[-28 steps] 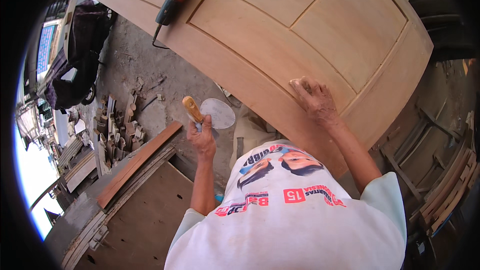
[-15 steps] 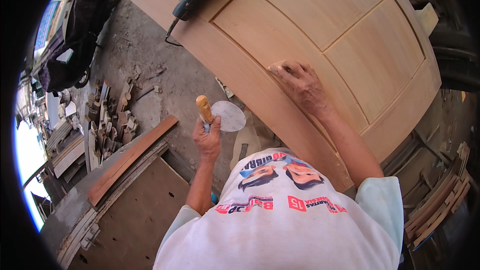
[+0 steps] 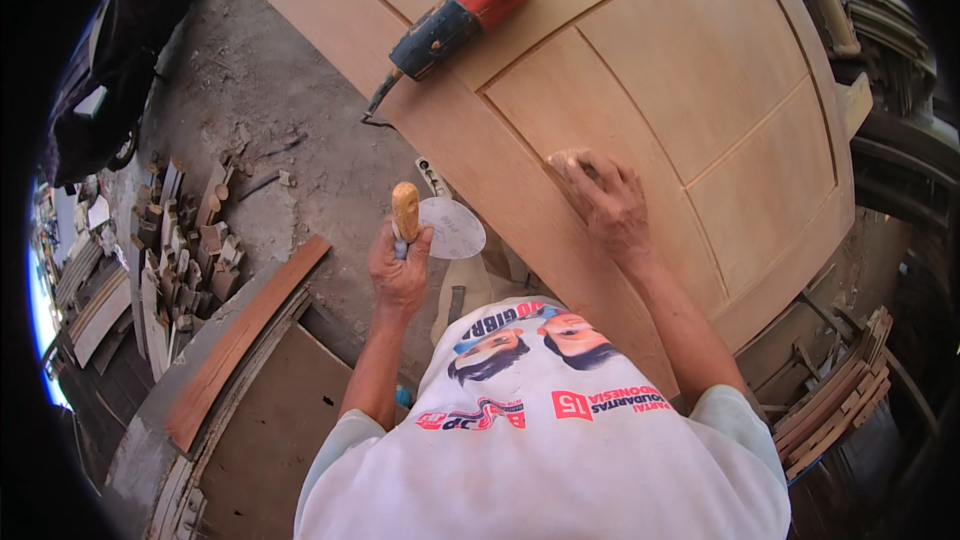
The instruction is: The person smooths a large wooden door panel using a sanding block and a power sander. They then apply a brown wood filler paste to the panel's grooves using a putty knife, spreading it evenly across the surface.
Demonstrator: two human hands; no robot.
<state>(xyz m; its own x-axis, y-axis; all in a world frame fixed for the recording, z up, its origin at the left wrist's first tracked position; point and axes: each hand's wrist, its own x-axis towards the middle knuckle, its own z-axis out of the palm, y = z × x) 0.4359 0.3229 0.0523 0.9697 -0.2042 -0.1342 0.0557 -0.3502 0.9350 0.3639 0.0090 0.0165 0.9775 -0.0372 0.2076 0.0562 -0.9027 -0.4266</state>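
A large wooden door panel [image 3: 520, 230] lies in front of me, with grooves between its raised fields. My right hand [image 3: 610, 205] presses on it along the groove near the left-hand border, fingers closed on a tan piece of sandpaper [image 3: 562, 156]; part of the sandpaper is hidden under the fingers. Off the panel's left edge, my left hand [image 3: 402, 268] is closed around a wooden-handled tool [image 3: 404, 208], handle end up, its working end hidden. The same hand also holds a round, pale sanding disc [image 3: 455, 228], pinched near the thumb.
A red and dark-blue angle grinder [image 3: 470, 15] with a round disc rests on the panel's far part, its cord dropping over the left edge. Wood offcuts [image 3: 185, 250] are heaped on the floor at left. A reddish board [image 3: 250, 345] lies nearer; stacked curved wood pieces [image 3: 835, 395] stand at right.
The whole view has shifted, bringing more of the grinder into sight. Along the groove, my right hand has slid away from me toward the far left. My left hand keeps its hold.
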